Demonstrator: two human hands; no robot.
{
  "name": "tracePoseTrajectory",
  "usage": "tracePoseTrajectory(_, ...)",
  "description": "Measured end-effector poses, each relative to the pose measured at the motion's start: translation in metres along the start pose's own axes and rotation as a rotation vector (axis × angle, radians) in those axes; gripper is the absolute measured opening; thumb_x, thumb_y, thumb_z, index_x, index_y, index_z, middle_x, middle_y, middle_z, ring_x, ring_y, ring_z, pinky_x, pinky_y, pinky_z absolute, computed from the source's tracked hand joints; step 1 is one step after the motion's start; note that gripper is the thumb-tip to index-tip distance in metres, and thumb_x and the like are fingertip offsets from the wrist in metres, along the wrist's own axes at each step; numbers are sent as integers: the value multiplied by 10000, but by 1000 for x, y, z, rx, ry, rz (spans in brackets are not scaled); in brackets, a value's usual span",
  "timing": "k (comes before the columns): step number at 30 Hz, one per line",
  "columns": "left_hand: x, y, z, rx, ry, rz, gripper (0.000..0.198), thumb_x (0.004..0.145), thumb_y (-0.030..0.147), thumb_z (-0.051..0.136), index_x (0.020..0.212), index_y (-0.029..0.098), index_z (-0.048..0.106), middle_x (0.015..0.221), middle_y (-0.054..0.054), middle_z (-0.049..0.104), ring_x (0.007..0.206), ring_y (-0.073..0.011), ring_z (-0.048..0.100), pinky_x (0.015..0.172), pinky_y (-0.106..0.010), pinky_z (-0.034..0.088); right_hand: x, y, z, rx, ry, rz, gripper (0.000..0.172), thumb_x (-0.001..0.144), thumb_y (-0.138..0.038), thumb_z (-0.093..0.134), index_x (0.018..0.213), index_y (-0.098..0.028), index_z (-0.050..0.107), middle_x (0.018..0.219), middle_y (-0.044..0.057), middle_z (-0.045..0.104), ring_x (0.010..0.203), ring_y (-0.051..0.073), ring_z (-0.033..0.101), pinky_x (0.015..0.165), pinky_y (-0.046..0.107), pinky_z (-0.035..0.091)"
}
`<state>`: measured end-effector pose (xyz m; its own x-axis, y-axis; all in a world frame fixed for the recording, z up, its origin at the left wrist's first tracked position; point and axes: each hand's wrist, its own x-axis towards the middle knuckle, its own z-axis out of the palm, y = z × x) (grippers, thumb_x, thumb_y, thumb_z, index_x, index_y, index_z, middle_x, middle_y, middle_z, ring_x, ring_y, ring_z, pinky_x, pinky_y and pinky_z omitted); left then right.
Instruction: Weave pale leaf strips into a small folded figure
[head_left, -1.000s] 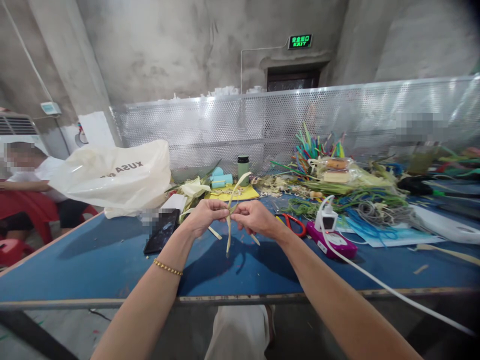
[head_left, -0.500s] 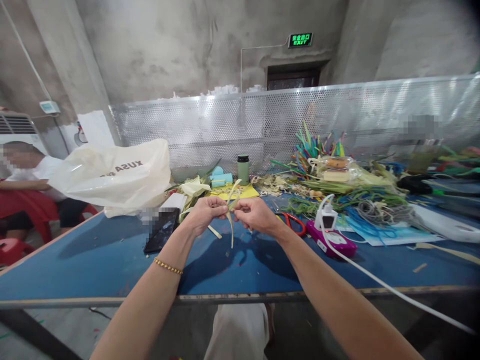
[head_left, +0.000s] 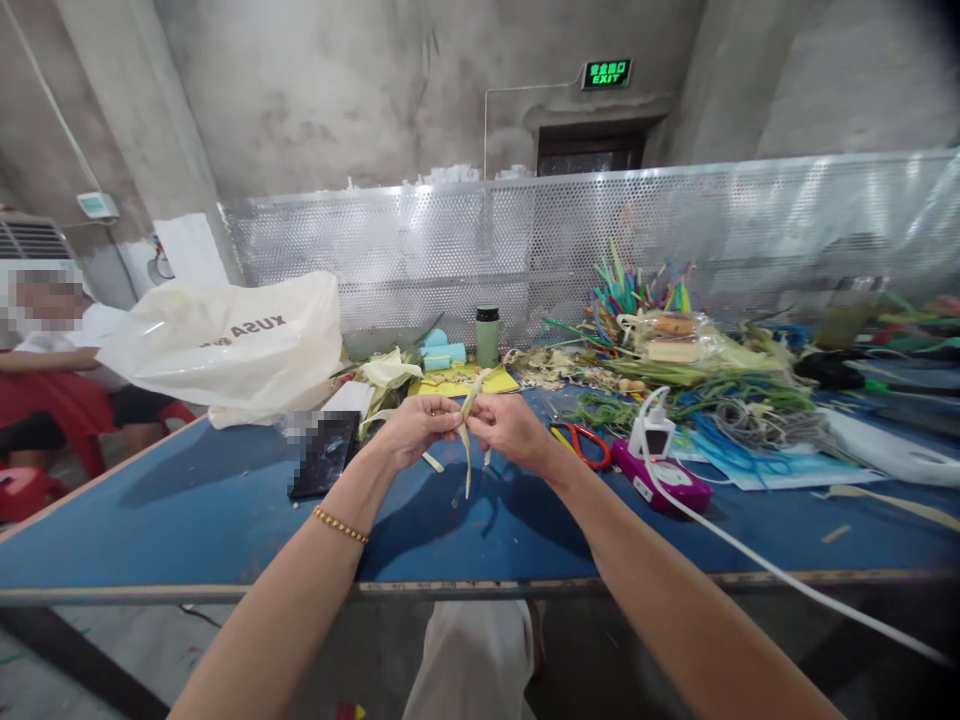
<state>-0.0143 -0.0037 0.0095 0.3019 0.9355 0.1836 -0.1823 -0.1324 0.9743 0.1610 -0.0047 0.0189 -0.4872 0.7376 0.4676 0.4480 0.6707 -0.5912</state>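
My left hand (head_left: 415, 428) and my right hand (head_left: 507, 428) meet above the blue table (head_left: 187, 520), both pinched on pale yellow-green leaf strips (head_left: 468, 455). One strip hangs down between the hands toward the tabletop; shorter ends stick up and out to the sides. A thin gold bracelet sits on my left wrist. A black phone (head_left: 324, 455) lies just left of my left hand, and red-handled scissors (head_left: 583, 443) lie just right of my right hand.
A large white plastic bag (head_left: 225, 345) sits at the back left. A green flask (head_left: 487, 336), a yellow sheet and leaf scraps lie behind the hands. Right: a magenta device (head_left: 660, 478) with a white charger and cable, piles of coloured strips. A seated person (head_left: 52, 370) is at far left.
The long strip that curved upward has been drawn down between the hands, so less sticks up. Both hands stay in the same spot, fingers working closer together.
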Motion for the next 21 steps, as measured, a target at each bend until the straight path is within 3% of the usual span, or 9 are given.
tracePoseTrajectory(5, 0, -2, 1, 46, 12, -13, 290, 535, 249, 830, 707, 79, 672, 605, -31, 614, 544, -92, 546, 573, -238, 418, 1, 8, 3, -155, 50, -105, 152, 809, -248, 526, 706, -156, 592, 602, 1, 587, 556, 96, 466, 539, 205, 309)
tracePoseTrajectory(9, -1, -2, 0, 175, 41, 18, 289, 535, 297, 823, 652, 84, 667, 533, -20, 586, 490, -88, 500, 542, -246, 391, 2, 11, 4, -213, 40, -95, 142, 796, -223, 521, 685, -161, 584, 578, -3, 584, 537, 96, 462, 529, 215, 286)
tracePoseTrajectory(14, -1, 2, -3, 211, 37, 32, 279, 594, 329, 780, 692, 86, 684, 548, -37, 599, 496, -97, 500, 543, -249, 367, 6, 7, 1, -111, -8, -26, 190, 815, -210, 470, 650, -165, 553, 508, -4, 584, 466, 89, 494, 515, 206, 332)
tracePoseTrajectory(21, -5, 12, -3, 48, -59, -6, 204, 623, 274, 757, 629, 92, 663, 587, -55, 609, 534, -99, 503, 578, -256, 370, 6, 7, -3, 82, -137, 4, 121, 751, -152, 461, 764, -159, 581, 625, -7, 671, 467, 77, 495, 474, 186, 332)
